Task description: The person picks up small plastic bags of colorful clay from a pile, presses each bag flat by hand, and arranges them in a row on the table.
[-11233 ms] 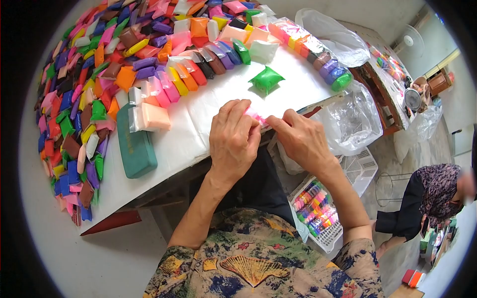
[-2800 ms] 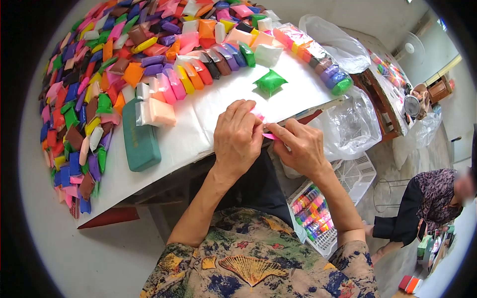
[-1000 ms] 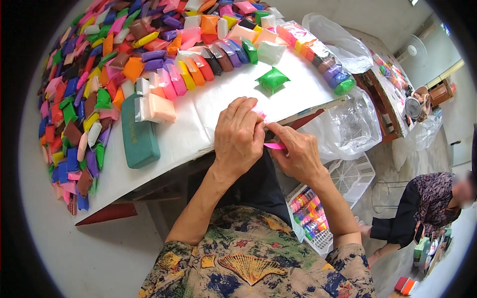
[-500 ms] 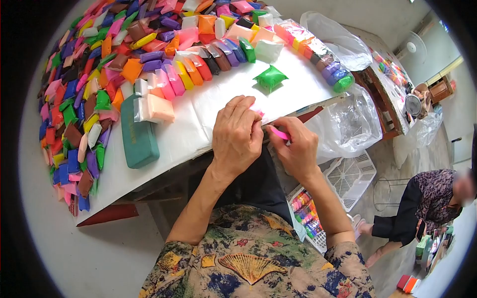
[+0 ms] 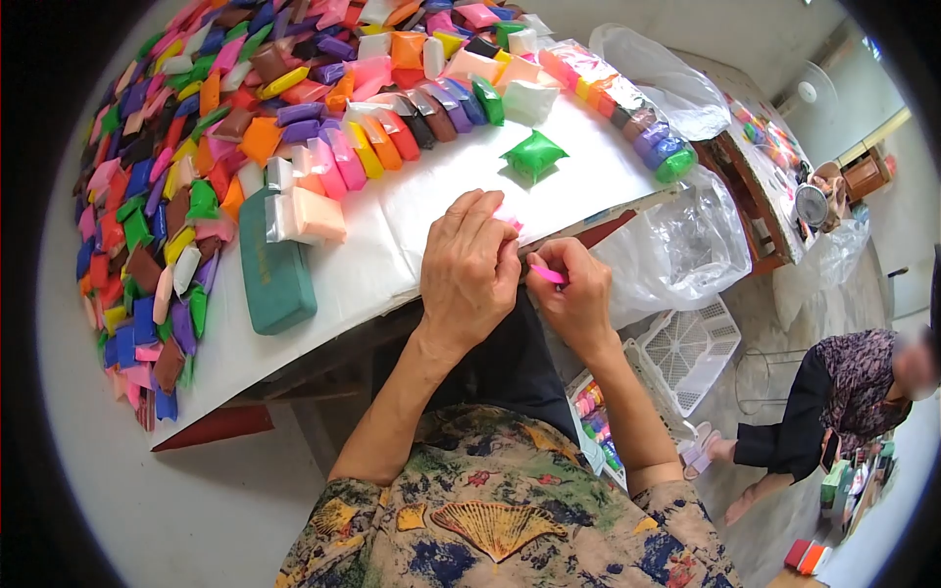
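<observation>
My left hand (image 5: 469, 265) is at the front edge of the white table, fingers bent together around a pink item (image 5: 507, 216) that shows only in part beyond the fingertips. Just right of it, my right hand (image 5: 571, 289) pinches a small bright pink strip (image 5: 549, 275) between thumb and fingers. A shiny green packet (image 5: 534, 156) lies on the white surface above both hands. To the left, a peach packet (image 5: 319, 217) rests against a green case (image 5: 276, 277). A curved row of coloured packets (image 5: 378, 145) stands behind them.
A large heap of coloured packets (image 5: 230, 127) covers the table's left and back. At the right are a long clear bag of colours (image 5: 627, 108), a hanging plastic bag (image 5: 676, 245) and white baskets (image 5: 690, 353) below. Another person (image 5: 833, 402) sits at the far right.
My right hand has moved left, closer to my left hand, with the pink strip still in its fingers. My left hand has barely moved.
</observation>
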Motion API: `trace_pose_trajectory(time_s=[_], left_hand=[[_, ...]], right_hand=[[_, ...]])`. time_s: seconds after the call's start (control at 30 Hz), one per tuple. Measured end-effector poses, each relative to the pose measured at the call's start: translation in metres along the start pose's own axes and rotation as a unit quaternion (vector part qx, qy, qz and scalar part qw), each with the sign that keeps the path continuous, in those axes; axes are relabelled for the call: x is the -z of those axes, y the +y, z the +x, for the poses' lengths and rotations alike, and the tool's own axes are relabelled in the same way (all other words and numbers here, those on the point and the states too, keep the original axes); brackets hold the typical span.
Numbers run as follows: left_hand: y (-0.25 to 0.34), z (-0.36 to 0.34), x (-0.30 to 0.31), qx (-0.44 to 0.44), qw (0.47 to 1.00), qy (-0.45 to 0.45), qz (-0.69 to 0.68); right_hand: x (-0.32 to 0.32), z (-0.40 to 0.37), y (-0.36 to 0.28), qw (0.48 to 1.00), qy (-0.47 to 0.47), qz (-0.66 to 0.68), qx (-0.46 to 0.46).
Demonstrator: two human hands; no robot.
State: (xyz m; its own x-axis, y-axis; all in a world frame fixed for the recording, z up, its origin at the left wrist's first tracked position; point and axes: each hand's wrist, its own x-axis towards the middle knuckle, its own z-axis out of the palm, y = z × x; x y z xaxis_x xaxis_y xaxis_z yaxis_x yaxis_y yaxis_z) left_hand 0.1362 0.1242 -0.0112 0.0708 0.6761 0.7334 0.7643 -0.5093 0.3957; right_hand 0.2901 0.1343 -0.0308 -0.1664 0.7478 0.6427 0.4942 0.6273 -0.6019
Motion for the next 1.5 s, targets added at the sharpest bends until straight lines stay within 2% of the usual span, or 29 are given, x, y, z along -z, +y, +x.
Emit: trace_pose_trajectory(time_s=[0.23,0.37,0.5,0.6,0.63,0.73,0.77,0.83,0.9,0.97,1.2,1.27,1.37,1.47,1.5], left_hand=[[-0.002,-0.002,0.0,-0.004,1.0,-0.01,0.001],[0.001,-0.001,0.003,0.011,1.0,-0.016,-0.006],[0.001,-0.002,0.003,0.019,1.0,-0.017,-0.012],[0.002,-0.003,0.005,0.015,1.0,-0.018,-0.017],[0.002,-0.003,0.005,0.011,1.0,-0.017,-0.017],[0.003,-0.002,0.007,0.003,0.999,-0.026,-0.017],[0.003,-0.001,0.008,-0.003,1.0,-0.028,-0.011],[0.002,-0.001,0.007,-0.017,0.999,-0.038,-0.003],[-0.001,-0.003,0.005,-0.024,0.999,-0.046,0.005],[0.0,-0.003,0.006,-0.027,0.999,-0.047,0.007],[0.0,-0.004,0.014,-0.021,0.997,-0.077,0.008],[0.002,0.0,0.013,-0.018,0.996,-0.083,-0.009],[0.002,0.005,0.009,-0.061,0.992,-0.107,0.038],[0.001,0.011,0.009,-0.065,0.987,-0.132,0.057],[0.001,0.012,0.012,-0.065,0.985,-0.148,0.055]], right_hand=[[0.013,-0.015,-0.019,0.999,-0.007,0.045,-0.024],[0.031,-0.038,-0.02,0.99,0.002,0.076,-0.122],[0.043,-0.076,0.022,0.974,-0.008,-0.001,-0.225],[0.057,-0.101,0.047,0.965,-0.045,-0.193,-0.172],[0.062,-0.108,0.049,0.964,-0.048,-0.157,-0.208],[0.073,-0.114,0.05,0.942,-0.037,-0.176,-0.282],[0.07,-0.112,0.053,0.968,0.051,-0.119,-0.213],[0.076,-0.093,0.04,0.95,0.058,0.04,-0.303],[0.089,-0.084,0.029,0.9,0.068,0.207,-0.377],[0.1,-0.078,0.024,0.822,0.069,0.38,-0.418],[0.11,-0.082,0.015,0.731,0.094,0.539,-0.409],[0.104,-0.083,0.011,0.737,0.141,0.478,-0.457],[0.085,-0.098,0.025,0.688,0.158,0.539,-0.459],[0.081,-0.107,0.019,0.685,0.118,0.538,-0.476],[0.094,-0.104,0.013,0.699,0.145,0.527,-0.461]])
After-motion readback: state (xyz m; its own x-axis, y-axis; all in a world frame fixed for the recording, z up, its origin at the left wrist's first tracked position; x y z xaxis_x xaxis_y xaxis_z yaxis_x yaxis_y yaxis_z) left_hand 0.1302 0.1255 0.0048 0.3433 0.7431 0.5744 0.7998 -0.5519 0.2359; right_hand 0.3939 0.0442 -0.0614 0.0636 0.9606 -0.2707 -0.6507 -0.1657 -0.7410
